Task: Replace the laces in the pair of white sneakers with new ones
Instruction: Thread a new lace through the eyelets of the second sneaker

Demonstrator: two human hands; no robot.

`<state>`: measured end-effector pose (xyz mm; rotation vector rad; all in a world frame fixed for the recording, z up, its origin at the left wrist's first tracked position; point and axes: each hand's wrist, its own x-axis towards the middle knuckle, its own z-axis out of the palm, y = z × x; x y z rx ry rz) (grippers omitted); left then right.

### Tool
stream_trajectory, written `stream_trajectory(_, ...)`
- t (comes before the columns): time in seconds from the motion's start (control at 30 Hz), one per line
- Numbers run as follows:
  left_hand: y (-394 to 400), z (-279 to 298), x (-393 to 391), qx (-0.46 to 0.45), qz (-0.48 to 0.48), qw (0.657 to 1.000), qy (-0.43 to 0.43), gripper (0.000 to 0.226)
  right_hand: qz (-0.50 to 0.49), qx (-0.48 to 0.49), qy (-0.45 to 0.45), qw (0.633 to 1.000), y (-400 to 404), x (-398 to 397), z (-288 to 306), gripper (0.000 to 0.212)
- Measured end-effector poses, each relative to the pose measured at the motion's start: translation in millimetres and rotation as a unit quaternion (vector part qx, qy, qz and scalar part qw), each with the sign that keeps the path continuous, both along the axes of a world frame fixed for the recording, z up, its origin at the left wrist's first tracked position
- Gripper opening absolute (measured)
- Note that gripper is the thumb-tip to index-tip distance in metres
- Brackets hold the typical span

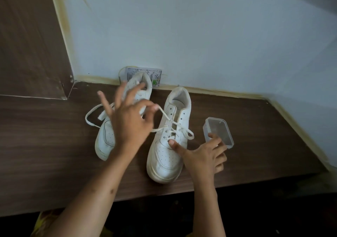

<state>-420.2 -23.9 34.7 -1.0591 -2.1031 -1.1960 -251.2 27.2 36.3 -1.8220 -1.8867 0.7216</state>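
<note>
Your left hand (130, 122) pinches the right sneaker's (168, 140) lace (165, 115) up, while your right hand (205, 156), fingers spread loose, thumb-presses its vamp.

Matt wood-grain table (54, 145), clear plastic box (218, 132)

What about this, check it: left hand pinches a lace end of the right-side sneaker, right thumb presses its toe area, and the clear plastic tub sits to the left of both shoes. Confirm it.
One detail is off. The clear plastic tub sits to the right of both shoes, beside the right-side sneaker and by the right hand, as the head view shows. The rest stands: the left hand pinches the lace end, and the right thumb presses the toe area.
</note>
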Motion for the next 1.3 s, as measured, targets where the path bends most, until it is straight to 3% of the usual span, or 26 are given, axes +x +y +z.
stream_trajectory(0.1, -10.7, 2.0, -24.0, 0.09, 0.118, 0.986, -0.08, 0.021, 0.003, 0.001, -0.007, 1.0, -0.2, 1.0, 1.0, 0.127)
stream_trajectory(0.2, -18.4, -1.4, -35.0, 0.06, 0.151, 0.977, -0.141, 0.03, 0.006, -0.006, -0.008, 1.0, 0.5, 0.6, 2.7, 0.126)
stream_trajectory(0.33, -11.8, -1.2, -26.4, -0.015, 0.03, 0.999, -0.043, 0.036, 0.004, -0.009, -0.008, 1.0, 1.5, -0.8, 2.2, 0.125)
stream_trajectory(0.43, -3.9, 0.6, -4.0, -0.089, -0.077, 0.992, 0.05, 0.029, 0.0, -0.003, 0.004, 1.0, 1.5, -1.9, 1.0, 0.122)
stream_trajectory(0.5, 0.6, -0.6, 10.0, -0.113, -0.111, 0.985, 0.066, 0.02, -0.001, -0.001, 0.005, 1.0, 1.5, -2.7, 0.9, 0.121)
stream_trajectory(0.63, 3.0, -0.5, 13.9, -0.087, -0.086, 0.991, 0.059, 0.009, -0.003, -0.003, 0.008, 1.0, 1.7, -2.4, 1.5, 0.121)
stream_trajectory(0.8, -6.1, 5.4, -7.2, -0.015, 0.058, 0.998, -0.01, 0.016, 0.016, -0.009, 0.007, 1.0, -2.0, -3.9, 3.5, 0.119)
stream_trajectory(0.93, -4.5, 4.4, -1.5, -0.022, 0.031, 0.999, 0.023, 0.002, 0.019, -0.008, 0.001, 1.0, 1.1, -5.3, 4.7, 0.115)
stream_trajectory(1.17, -7.0, -1.6, -10.7, -0.171, -0.109, 0.978, 0.055, 0.074, 0.028, -0.015, 0.019, 0.999, 5.0, -2.8, 7.5, 0.109)
stream_trajectory(1.3, -11.8, -3.0, -17.2, -0.19, -0.191, 0.962, 0.042, 0.099, 0.056, 0.035, 0.097, 0.993, 7.0, -1.0, 10.7, 0.082)
